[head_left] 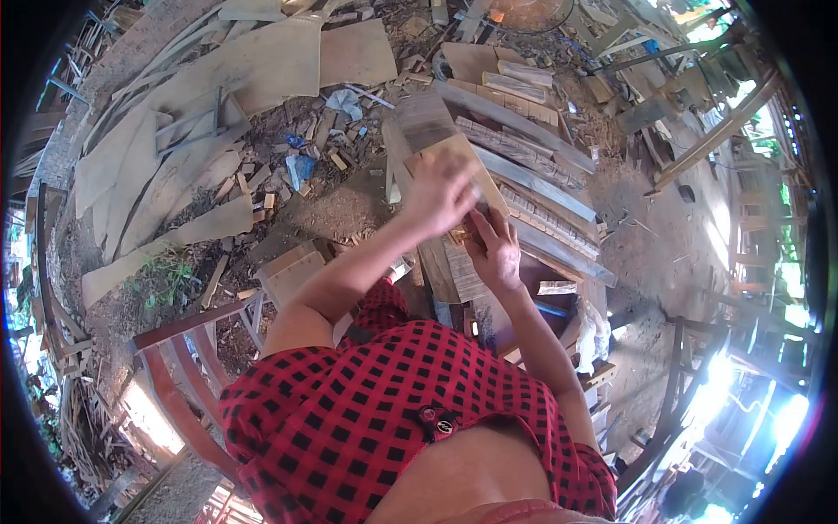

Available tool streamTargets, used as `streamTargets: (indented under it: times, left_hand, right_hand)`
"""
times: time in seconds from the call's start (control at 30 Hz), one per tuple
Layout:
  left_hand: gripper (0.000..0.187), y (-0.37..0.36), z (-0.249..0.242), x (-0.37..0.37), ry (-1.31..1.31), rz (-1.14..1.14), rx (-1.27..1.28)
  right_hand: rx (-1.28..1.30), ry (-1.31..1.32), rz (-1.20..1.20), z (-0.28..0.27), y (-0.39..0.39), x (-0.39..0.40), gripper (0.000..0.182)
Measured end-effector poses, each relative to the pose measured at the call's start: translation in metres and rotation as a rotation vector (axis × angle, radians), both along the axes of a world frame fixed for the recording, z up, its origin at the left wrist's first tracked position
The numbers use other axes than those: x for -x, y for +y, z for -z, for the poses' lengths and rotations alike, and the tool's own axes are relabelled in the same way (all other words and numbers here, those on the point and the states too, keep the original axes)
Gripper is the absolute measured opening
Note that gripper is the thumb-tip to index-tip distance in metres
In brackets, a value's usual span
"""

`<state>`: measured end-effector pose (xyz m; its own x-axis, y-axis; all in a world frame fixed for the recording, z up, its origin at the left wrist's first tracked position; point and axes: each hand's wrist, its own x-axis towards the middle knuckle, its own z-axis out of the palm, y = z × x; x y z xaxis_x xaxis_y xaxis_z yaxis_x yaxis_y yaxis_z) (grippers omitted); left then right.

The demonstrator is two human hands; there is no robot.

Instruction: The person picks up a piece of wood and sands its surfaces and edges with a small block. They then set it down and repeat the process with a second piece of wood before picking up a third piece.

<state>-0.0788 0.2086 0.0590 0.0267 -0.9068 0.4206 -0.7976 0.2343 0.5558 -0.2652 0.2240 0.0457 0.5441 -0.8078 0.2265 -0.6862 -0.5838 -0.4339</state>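
Observation:
A pale wooden board (491, 185) lies slanted in front of me, its far end over a greyish plank (423, 118). My left hand (436, 196) is over the left part of this board, with its fingers smeared by motion. Whether it holds anything there is hidden by the blur. Closer to me, my right hand (494, 251) has its fingers closed at the board's near end. A thick wooden block (452, 271) sits just below both hands.
Several long planks (532, 188) are stacked to the right of the board. Large flat sheets (271, 65) cover the ground at upper left, with wood scraps and blue rags (301, 168) nearby. A reddish-brown chair (179, 367) stands by my left side.

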Motion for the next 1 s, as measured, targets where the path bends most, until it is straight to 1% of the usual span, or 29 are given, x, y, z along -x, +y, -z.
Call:
streamTargets:
  times: [0.03,0.1,0.13,0.17,0.2,0.23,0.33,0.37,0.43,0.47,0.53,0.63,0.73,0.77,0.83,0.87,0.97,1.0]
  left_hand:
    - [0.038,0.011,0.003,0.013,0.001,-0.003,-0.005]
    - [0.039,0.021,0.015,0.030,-0.069,0.244,0.108]
    - [0.039,0.021,0.027,0.032,-0.068,0.240,0.107]
    - [0.043,0.021,0.043,0.034,-0.039,0.217,0.049]
    - [0.046,0.021,0.047,0.035,-0.009,0.196,-0.009]
    - [0.046,0.023,0.051,0.037,-0.003,0.191,-0.009]
    - [0.056,0.033,0.059,0.040,-0.001,0.185,-0.004]
    - [0.056,0.032,0.060,0.038,0.001,0.180,-0.004]
    - [0.058,0.027,0.059,0.031,0.040,0.189,-0.032]
    - [0.058,0.020,0.060,0.026,0.043,0.187,-0.033]
    - [0.056,-0.003,0.064,0.007,0.003,0.093,-0.014]
    - [0.055,-0.041,0.061,-0.037,0.046,0.063,-0.003]
    - [0.054,-0.064,0.065,-0.056,0.084,0.073,0.029]
    - [0.054,-0.063,0.066,-0.053,0.084,0.076,0.031]
    - [0.050,-0.054,0.061,-0.047,-0.041,0.046,-0.005]
    - [0.049,-0.047,0.063,-0.038,-0.098,0.039,-0.025]
    - [0.051,-0.003,0.051,-0.006,-0.088,0.088,-0.065]
    - [0.051,0.015,0.050,0.006,-0.082,0.090,-0.065]
  right_hand:
    - [-0.005,0.001,-0.003,0.014,-0.006,-0.001,0.052]
    - [0.026,0.039,0.004,0.050,-0.020,0.000,0.052]
    - [0.084,0.006,-0.018,0.041,-0.018,-0.004,0.049]
    - [0.084,0.009,-0.021,0.041,-0.017,-0.003,0.049]
    - [0.107,0.060,-0.036,0.041,-0.014,0.000,0.049]
    - [0.129,0.111,-0.052,0.041,-0.012,0.003,0.050]
    - [0.147,0.149,-0.059,0.041,-0.007,0.004,0.051]
    - [0.147,0.150,-0.063,0.040,-0.007,0.002,0.051]
    - [0.006,0.024,-0.059,0.035,-0.012,-0.007,0.053]
    - [0.038,0.007,-0.077,0.051,-0.022,-0.007,0.054]
    - [0.003,0.004,-0.078,0.048,-0.046,-0.033,0.057]
    - [-0.025,0.040,-0.068,0.052,-0.088,-0.080,0.064]
    - [-0.074,0.035,-0.033,0.052,-0.107,-0.105,0.068]
    - [-0.072,0.035,-0.031,0.051,-0.104,-0.103,0.068]
    - [-0.096,0.070,0.001,0.047,-0.094,-0.097,0.068]
    - [-0.071,0.080,0.003,0.054,-0.087,-0.087,0.065]
    - [-0.007,0.009,-0.037,0.052,-0.041,-0.048,0.061]
    - [0.035,0.066,-0.061,0.050,-0.023,-0.032,0.060]
